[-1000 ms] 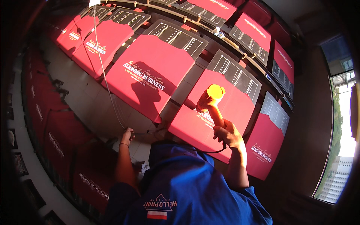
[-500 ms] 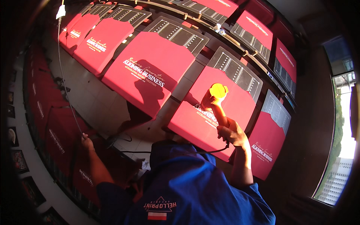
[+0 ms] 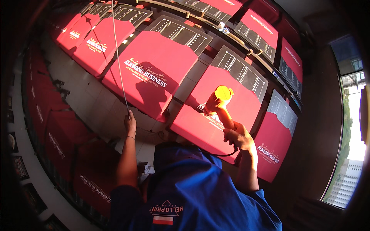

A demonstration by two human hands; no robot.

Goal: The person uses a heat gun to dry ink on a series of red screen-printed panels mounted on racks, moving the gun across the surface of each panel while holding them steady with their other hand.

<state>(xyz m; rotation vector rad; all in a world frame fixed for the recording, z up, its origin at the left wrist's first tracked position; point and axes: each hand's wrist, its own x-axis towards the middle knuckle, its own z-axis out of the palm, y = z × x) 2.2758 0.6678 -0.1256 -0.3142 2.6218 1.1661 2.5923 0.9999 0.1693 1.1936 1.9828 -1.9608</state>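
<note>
My right hand [image 3: 239,136] is closed round the handle of an orange and yellow heat gun [image 3: 221,99], its rounded yellow end facing up. The gun hovers over a red shirt [image 3: 244,109] stretched on a black board [image 3: 239,69], hiding part of the white print. Below the fist, a dark power cord [image 3: 223,155] curves toward my body. My left hand [image 3: 130,122] grips a thin cable [image 3: 119,63] that runs taut up past the top edge. This hand is beside the near corner of another printed red shirt [image 3: 154,98].
More red shirts on boards stand in a curved row, with one at the right [image 3: 273,148]. A dark rail [image 3: 200,18] runs behind them. More red shirts [image 3: 58,134] lie at the left in shade. A window [image 3: 348,146] is at the far right.
My left hand has moved up and to the right, swinging the cable over the red shirts. My right hand and the heat gun have barely moved.
</note>
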